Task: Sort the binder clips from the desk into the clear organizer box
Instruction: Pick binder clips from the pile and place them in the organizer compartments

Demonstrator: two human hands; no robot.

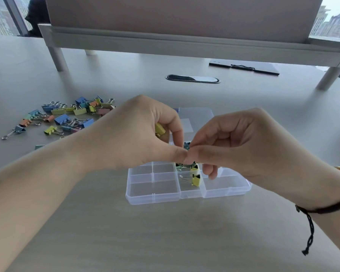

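Observation:
A clear organizer box [155, 195] lies open on the desk, its lid [196, 116] flat behind it. A yellow binder clip [195, 180] sits in one middle compartment, and a green and a yellow clip [186, 166] lie in the compartment behind it. My left hand [143, 132] hovers over the box with a yellow clip [159, 130] curled in its fingers. My right hand [236, 142] meets it fingertip to fingertip, and both pinch a small teal clip [186, 145], mostly hidden. A pile of coloured binder clips [67, 116] lies on the desk at the left.
A raised monitor shelf [185, 44] on metal legs spans the back of the desk. Under it lie a dark clipboard [243, 68] and an oval cable grommet [192, 78]. A dark cord bracelet [322, 210] hangs from my right wrist.

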